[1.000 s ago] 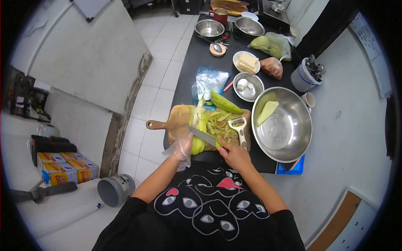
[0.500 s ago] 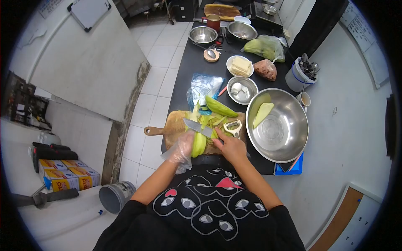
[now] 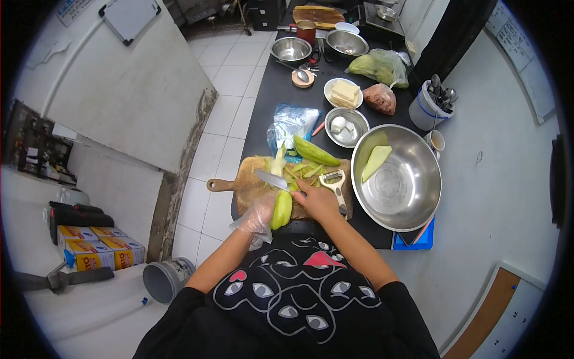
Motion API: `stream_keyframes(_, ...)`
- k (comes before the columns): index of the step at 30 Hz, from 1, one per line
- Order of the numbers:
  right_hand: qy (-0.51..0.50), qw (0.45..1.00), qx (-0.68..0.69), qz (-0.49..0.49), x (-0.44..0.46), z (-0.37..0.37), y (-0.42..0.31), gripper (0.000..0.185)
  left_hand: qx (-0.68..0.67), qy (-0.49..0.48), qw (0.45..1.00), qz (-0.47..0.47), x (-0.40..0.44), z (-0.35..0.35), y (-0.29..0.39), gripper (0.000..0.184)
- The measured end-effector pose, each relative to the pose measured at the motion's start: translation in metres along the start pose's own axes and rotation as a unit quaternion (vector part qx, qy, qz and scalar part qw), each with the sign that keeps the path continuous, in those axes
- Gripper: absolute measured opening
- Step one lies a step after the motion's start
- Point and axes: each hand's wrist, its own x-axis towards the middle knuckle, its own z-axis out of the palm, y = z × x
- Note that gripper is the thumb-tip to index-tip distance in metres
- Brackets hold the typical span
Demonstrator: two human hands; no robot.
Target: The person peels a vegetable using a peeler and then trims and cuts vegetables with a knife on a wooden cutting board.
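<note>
My left hand [image 3: 258,214], in a clear plastic glove, is closed on a green fruit [image 3: 281,210] at the near edge of the wooden cutting board [image 3: 248,183]. A knife [image 3: 272,179] is gripped in my right hand [image 3: 315,200], its blade pointing left over the board just beyond the fruit. Green peelings [image 3: 307,169] lie scattered on the board. To their right rests a white peeler [image 3: 335,184]. A larger green fruit [image 3: 315,152] lies across the board's far edge, beside a blue plastic bag [image 3: 293,125].
Right of the board stands a large steel bowl [image 3: 419,179] with one peeled piece [image 3: 376,163] inside. Farther back are a small bowl of eggs [image 3: 347,137], a dish of yellow blocks [image 3: 343,94], a bag of brown food [image 3: 379,99] and a utensil bucket [image 3: 423,112].
Both hands have shifted slightly; the knife has moved left and now sits lower over the board. The fruit in my left hand has been drawn nearer my body. The view has tilted a little.
</note>
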Motion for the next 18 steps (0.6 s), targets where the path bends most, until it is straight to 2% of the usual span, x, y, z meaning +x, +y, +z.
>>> stream_keyframes(1,-0.007,1.0,0.002,0.002,0.002,0.002,0.0,0.052,0.05,-0.003,0.998,0.034,0.002,-0.002,-0.011,0.032)
stream_keyframes(4,-0.029,1.0,0.005,0.01,0.002,-0.002,-0.005,0.052,0.039,-0.008,0.999,-0.025,-0.012,0.002,0.041,0.036)
stream_keyframes(7,-0.041,0.999,0.007,0.015,0.006,-0.003,-0.01,0.052,0.058,0.009,0.998,0.0,-0.004,-0.002,0.002,0.037)
stream_keyframes(10,-0.055,0.998,-0.014,0.026,0.008,-0.008,-0.017,0.052,0.163,-0.016,0.985,-0.059,-0.011,-0.004,0.054,0.04)
stream_keyframes(12,-0.048,0.998,-0.008,0.035,0.014,-0.009,-0.013,0.052,0.252,-0.016,0.965,0.064,-0.014,0.008,0.019,0.038)
stream_keyframes(13,-0.034,0.999,0.009,0.04,0.02,-0.011,-0.006,0.052,0.295,-0.016,0.947,0.125,-0.017,0.015,0.024,0.037)
stream_keyframes(14,-0.021,0.998,0.028,0.044,0.023,-0.01,-0.003,0.052,0.253,-0.005,0.963,0.09,-0.021,0.022,0.04,0.035)
stream_keyframes(17,-0.03,0.998,0.025,0.057,0.011,-0.021,-0.008,0.053,0.378,-0.035,0.922,0.076,0.005,-0.003,0.042,0.033)
stream_keyframes(18,-0.045,0.997,0.04,0.045,0.006,-0.019,-0.006,0.053,0.404,0.01,0.906,0.129,0.001,-0.007,0.043,0.033)
